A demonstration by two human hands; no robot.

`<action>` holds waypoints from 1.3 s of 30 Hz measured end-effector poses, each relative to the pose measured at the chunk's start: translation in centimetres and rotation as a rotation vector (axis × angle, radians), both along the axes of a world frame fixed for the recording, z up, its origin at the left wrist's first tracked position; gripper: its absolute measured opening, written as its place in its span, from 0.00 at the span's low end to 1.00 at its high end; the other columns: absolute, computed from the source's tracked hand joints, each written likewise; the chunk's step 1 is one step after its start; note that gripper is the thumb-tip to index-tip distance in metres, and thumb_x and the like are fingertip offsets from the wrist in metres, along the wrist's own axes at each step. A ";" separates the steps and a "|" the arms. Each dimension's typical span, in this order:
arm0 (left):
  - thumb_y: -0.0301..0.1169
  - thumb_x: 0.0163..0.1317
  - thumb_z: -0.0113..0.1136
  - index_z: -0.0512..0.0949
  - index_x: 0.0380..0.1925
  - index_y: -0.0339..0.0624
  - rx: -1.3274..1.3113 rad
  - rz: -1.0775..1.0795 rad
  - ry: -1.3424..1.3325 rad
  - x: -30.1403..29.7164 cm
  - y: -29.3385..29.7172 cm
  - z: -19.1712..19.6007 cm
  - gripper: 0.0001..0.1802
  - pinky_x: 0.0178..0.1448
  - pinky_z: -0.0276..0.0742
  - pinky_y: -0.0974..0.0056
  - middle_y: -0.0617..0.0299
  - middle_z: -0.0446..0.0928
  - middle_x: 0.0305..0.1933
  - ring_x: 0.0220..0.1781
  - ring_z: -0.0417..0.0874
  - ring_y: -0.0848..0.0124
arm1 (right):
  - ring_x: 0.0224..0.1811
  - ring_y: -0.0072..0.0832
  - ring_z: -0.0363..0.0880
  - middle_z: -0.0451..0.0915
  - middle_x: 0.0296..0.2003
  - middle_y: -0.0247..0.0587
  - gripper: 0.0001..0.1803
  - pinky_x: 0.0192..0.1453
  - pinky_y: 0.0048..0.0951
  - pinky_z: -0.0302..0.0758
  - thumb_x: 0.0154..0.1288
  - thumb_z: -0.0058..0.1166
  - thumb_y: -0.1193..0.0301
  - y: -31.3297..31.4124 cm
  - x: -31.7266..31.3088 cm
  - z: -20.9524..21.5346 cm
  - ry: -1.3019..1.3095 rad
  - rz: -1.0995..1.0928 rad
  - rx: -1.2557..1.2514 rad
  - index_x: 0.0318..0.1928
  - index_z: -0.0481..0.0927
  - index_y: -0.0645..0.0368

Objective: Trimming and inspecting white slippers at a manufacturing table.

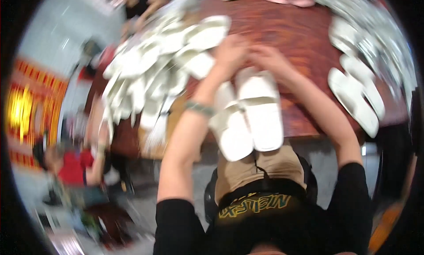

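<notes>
White slippers (266, 122) at the six-o'clock edge of the worktop (300, 34)
Left hand (232, 55) and right hand (270, 58) nearly meet at the pair's twelve-o'clock end; blurred, so I cannot tell whether their fingers grip it.

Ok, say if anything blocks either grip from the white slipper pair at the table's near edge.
Nothing visible stands between the left grip or right grip and the white slipper pair; both are by its far end. Blur obscures any contact.

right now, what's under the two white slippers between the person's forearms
The red-brown table shows beside the slippers, and tan trousers past their near ends; what lies directly underneath is covered.
</notes>
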State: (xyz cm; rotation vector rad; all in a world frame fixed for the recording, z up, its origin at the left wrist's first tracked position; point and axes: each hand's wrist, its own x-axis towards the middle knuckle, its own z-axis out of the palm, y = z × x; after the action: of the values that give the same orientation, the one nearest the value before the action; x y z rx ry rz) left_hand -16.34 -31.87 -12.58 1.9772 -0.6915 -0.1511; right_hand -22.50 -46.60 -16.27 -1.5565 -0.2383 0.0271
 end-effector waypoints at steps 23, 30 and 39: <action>0.45 0.70 0.30 0.61 0.59 0.34 0.338 -0.810 -0.364 -14.4 8.9 6.7 0.28 0.61 0.62 0.63 0.48 0.72 0.53 0.52 0.72 0.61 | 0.13 0.14 0.54 0.62 0.14 0.25 0.19 0.15 0.18 0.51 0.71 0.40 0.62 6.1 0.8 -0.7 0.463 0.279 0.383 0.24 0.70 0.57; 0.39 0.67 0.36 0.66 0.51 0.32 -0.039 -0.625 -0.184 -12.9 8.4 6.0 0.22 0.57 0.65 0.65 0.49 0.74 0.49 0.48 0.74 0.62 | 0.14 0.12 0.53 0.65 0.17 0.30 0.19 0.14 0.17 0.49 0.72 0.39 0.62 5.4 1.9 -1.2 0.494 0.340 0.463 0.28 0.73 0.61; 0.31 0.63 0.44 0.73 0.41 0.29 -0.253 -0.383 -0.069 -12.4 7.6 7.0 0.15 0.50 0.68 0.67 0.50 0.77 0.44 0.43 0.76 0.64 | 0.14 0.12 0.53 0.66 0.18 0.28 0.19 0.15 0.16 0.49 0.71 0.41 0.59 5.5 1.1 -1.2 0.425 0.366 0.525 0.28 0.74 0.60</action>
State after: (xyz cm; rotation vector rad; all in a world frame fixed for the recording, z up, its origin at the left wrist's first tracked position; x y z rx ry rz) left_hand -28.74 -24.28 -5.57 1.6003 -1.0764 -0.2147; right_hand -21.36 -41.10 -17.49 -0.9405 -0.1710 0.5368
